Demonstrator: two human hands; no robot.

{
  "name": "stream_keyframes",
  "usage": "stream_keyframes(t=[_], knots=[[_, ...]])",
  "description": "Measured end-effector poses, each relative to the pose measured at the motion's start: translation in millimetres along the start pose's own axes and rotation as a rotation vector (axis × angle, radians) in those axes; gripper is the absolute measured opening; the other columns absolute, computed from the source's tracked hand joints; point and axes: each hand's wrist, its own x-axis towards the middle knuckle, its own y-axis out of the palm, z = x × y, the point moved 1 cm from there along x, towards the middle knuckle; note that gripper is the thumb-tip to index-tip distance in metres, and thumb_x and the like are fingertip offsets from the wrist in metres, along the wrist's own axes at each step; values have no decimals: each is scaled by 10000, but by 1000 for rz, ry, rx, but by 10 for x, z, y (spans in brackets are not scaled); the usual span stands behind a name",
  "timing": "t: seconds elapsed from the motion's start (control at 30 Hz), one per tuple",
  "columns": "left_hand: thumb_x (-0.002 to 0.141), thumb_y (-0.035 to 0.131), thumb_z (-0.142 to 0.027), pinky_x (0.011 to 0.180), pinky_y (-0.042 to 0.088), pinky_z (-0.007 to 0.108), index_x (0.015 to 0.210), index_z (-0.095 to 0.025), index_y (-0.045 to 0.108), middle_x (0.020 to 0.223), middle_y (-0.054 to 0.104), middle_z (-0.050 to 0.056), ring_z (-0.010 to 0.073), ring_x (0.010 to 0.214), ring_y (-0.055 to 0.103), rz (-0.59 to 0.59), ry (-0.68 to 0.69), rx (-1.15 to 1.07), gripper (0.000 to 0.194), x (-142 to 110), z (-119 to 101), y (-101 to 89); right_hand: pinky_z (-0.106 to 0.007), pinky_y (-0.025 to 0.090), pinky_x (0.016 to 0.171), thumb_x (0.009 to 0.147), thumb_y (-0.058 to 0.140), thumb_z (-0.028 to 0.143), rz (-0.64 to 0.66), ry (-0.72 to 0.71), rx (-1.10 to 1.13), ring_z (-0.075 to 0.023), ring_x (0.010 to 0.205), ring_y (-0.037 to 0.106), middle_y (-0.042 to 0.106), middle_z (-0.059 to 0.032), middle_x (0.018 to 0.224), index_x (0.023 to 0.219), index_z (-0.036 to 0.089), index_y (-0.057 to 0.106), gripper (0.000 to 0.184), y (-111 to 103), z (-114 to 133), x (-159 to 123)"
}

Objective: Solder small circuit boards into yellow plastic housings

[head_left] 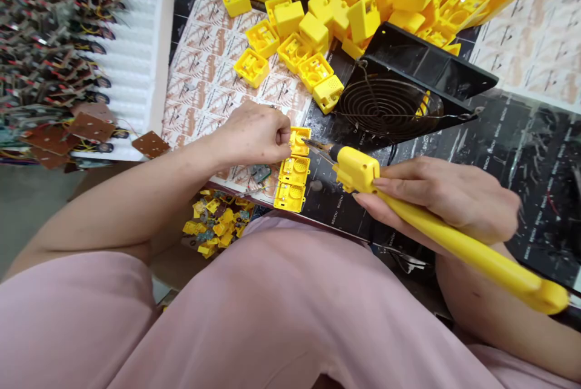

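My left hand (254, 135) is closed in a pinch at the top of a row of three small yellow plastic housings (294, 176) near the table's front edge. What the fingertips pinch is too small to make out. My right hand (447, 198) is wrapped around a yellow soldering iron (454, 244), whose metal tip (313, 145) touches the topmost housing right beside my left fingertips. The iron's long handle runs out to the lower right.
A big heap of yellow housings (363, 2) covers the back of the table. A black fan with a wire grille (390, 104) stands behind the iron. At left a white foam tray (136, 62) holds wired brown circuit boards (49, 44). Yellow scraps (218, 222) lie below the edge.
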Motion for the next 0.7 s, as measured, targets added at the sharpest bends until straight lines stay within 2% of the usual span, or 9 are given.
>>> stream_keyframes(t=[0.13, 0.27, 0.4, 0.53, 0.7], knots=[[710, 547, -308, 736, 435, 271, 767, -206, 717, 701, 690, -18, 154, 689, 646, -10, 1, -5, 206, 12, 15, 12, -229, 609, 557, 827, 860, 213, -67, -40, -20, -140, 611, 720, 766, 3, 763, 920, 227, 672, 210, 40, -25, -15], [715, 545, -304, 735, 444, 293, 766, -208, 703, 709, 690, -14, 159, 676, 630, -13, 19, -32, 192, 13, 43, 31, -200, 586, 548, 867, 826, 217, -87, -77, 1, -123, 604, 717, 753, -2, 734, 888, 209, 667, 161, 104, -25, 25], [732, 541, -314, 716, 440, 311, 789, -210, 703, 763, 714, 11, 175, 711, 636, -27, 44, -71, 201, 9, 99, 63, -210, 585, 569, 907, 789, 243, -45, -107, 17, -124, 641, 727, 754, 7, 760, 891, 227, 643, 148, 175, -44, 53], [730, 518, -352, 687, 428, 283, 794, -205, 714, 772, 734, 14, 171, 729, 649, -70, 94, -77, 254, 7, 142, 91, -218, 588, 594, 922, 771, 260, -27, -122, 21, -123, 669, 732, 756, 19, 792, 903, 235, 631, 143, 235, -104, 66], [734, 517, -357, 714, 451, 271, 777, -202, 719, 723, 713, 3, 155, 684, 631, -80, 98, -16, 259, 13, 112, 81, -216, 572, 594, 935, 755, 279, 51, -141, -11, -120, 668, 724, 744, 26, 799, 862, 236, 623, 157, 206, -129, 123]])
